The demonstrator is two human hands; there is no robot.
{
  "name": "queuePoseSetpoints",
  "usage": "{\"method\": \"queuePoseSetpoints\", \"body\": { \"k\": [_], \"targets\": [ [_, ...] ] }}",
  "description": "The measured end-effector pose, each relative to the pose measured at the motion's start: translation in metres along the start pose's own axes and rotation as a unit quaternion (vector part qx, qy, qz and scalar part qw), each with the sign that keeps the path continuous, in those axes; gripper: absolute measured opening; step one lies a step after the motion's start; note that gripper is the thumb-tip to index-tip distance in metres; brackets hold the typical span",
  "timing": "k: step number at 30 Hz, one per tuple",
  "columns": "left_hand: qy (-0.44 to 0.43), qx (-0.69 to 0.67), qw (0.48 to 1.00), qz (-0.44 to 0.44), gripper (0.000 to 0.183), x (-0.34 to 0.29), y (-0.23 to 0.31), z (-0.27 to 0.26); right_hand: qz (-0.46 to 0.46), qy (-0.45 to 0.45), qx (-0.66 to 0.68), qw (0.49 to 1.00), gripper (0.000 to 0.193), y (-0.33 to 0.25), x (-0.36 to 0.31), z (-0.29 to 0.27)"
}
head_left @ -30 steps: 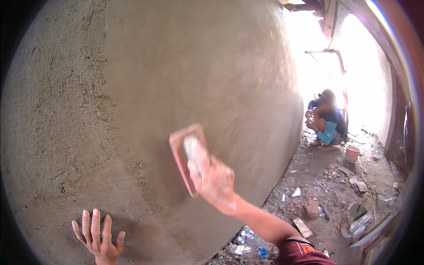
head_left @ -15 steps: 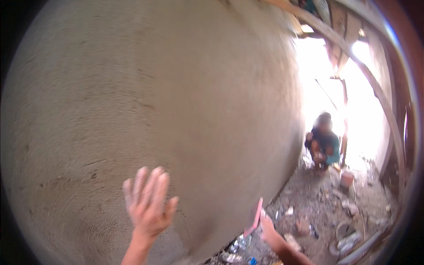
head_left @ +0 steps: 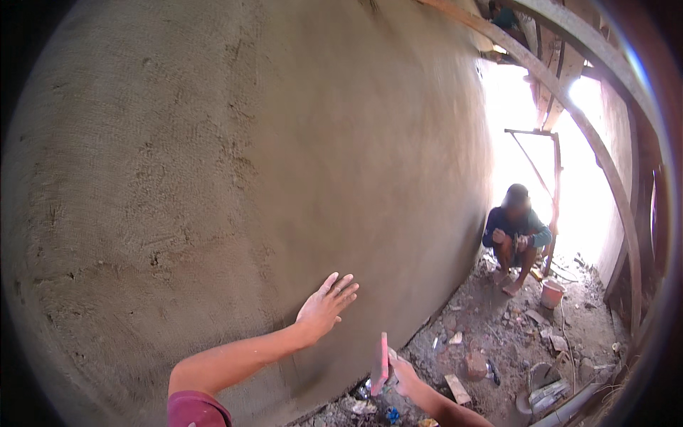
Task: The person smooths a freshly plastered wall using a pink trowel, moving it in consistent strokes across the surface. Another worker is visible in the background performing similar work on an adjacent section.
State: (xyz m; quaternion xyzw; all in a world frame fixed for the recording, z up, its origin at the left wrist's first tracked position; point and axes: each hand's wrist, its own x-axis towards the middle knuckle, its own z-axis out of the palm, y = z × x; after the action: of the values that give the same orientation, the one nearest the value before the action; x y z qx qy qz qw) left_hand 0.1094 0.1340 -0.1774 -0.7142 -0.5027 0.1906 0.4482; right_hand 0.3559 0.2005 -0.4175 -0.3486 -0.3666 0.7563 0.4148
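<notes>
A broad wall (head_left: 370, 178) of grey-brown plaster fills the left and middle, smoother toward the right and rougher at the left. My left hand (head_left: 329, 306) is stretched out at the wall's lower part with its fingers apart, holding nothing; whether the palm touches the plaster I cannot tell. Low down to the right, my right hand (head_left: 404, 373) is closed on a pink plastering float (head_left: 382, 363). The float is seen nearly edge-on beside the foot of the wall, and its grip is mostly hidden by my fingers.
Another person (head_left: 518, 231) crouches by the wall's far end near a pinkish bucket (head_left: 552, 293). Rubble, a brick (head_left: 476, 366) and a loose board (head_left: 457, 389) litter the ground. Slanting wooden poles (head_left: 601, 153) cross the right side. A second person (head_left: 504, 18) is partly visible high up.
My left hand has moved right along the wall, its forearm now slanting across. My right hand with the float has shifted left and slightly down. The view has turned a little.
</notes>
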Motion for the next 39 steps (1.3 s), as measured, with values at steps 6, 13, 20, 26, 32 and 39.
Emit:
{"method": "queuePoseSetpoints", "body": {
  "k": [6, 13, 20, 26, 32, 39],
  "targets": [
    [0.019, 0.031, 0.999, 0.037, 0.073, -0.007, 0.012, 0.020, -0.052, -0.027, -0.074, 0.996, 0.048, -0.007, -0.014, 0.000],
    [0.043, -0.025, 0.998, -0.047, 0.071, -0.010, -0.006, 0.004, 0.062, 0.046, -0.085, 0.993, 0.043, -0.029, -0.051, 0.009],
    [-0.026, -0.011, 1.000, -0.013, 0.072, -0.033, 0.022, 0.013, -0.004, 0.018, -0.041, 0.999, 0.042, -0.032, -0.062, 0.003],
    [-0.023, -0.001, 0.999, 0.025, 0.072, -0.014, 0.042, 0.033, -0.020, 0.019, -0.071, 0.997, 0.042, -0.029, -0.070, 0.011],
    [0.041, 0.003, 0.999, 0.033, 0.070, 0.105, 0.044, 0.029, 0.009, 0.034, -0.039, 0.999, 0.036, -0.035, -0.061, -0.009],
    [0.092, 0.024, 0.995, -0.027, 0.068, 0.161, -0.014, -0.007, -0.003, 0.043, -0.060, 0.997, 0.035, -0.033, -0.056, -0.026]
  ]
}}
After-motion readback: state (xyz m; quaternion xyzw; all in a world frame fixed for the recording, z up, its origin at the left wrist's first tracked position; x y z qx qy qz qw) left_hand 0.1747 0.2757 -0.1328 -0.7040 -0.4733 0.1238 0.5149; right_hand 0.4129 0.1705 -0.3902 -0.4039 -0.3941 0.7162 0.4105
